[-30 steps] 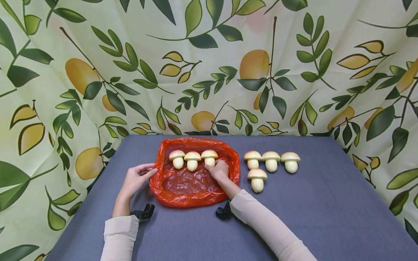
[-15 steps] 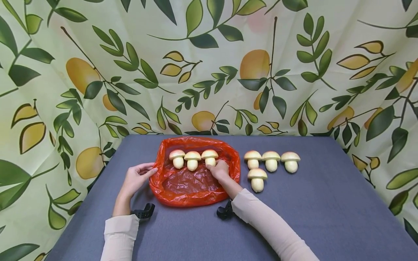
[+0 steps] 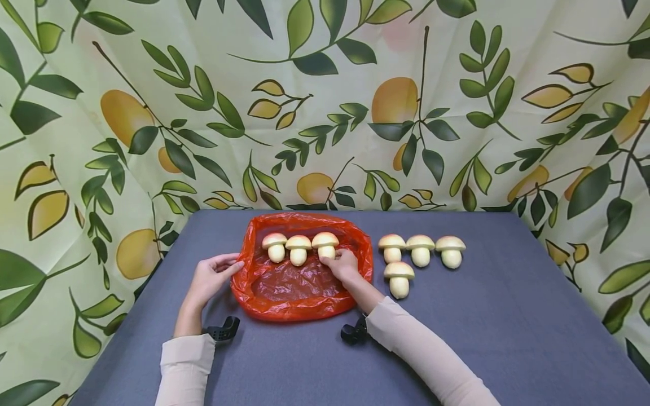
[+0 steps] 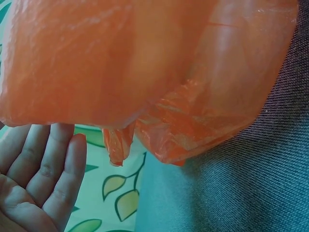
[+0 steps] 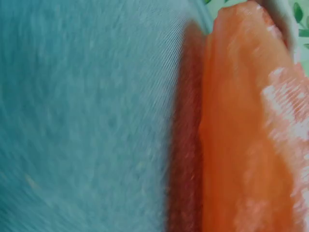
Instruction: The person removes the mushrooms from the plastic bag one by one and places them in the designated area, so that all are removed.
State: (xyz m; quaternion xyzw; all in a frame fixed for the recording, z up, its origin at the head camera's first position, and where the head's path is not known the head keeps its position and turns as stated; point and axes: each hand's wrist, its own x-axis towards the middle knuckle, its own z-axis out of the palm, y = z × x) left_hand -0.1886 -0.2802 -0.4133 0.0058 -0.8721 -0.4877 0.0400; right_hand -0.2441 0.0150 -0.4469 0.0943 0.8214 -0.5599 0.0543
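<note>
In the head view, a red plastic bag lies with its rim spread wide, three toy mushrooms in a row inside. My left hand is at the bag's left rim, fingers extended and touching it; the left wrist view shows these fingers partly behind the bag. My right hand reaches over the right rim and pinches the stem of the rightmost mushroom inside, its far fingers partly hidden. The right wrist view shows mostly the bag's outer side.
Right of the bag, three more mushrooms stand in a row, with another mushroom in front of the row's left end. A grey cloth covers the table. A leaf-patterned curtain hangs behind and at the sides.
My right wrist and forearm have shifted slightly right and towards me, while the fingertips remain at the same mushroom. My left hand and the mushrooms have hardly moved.
</note>
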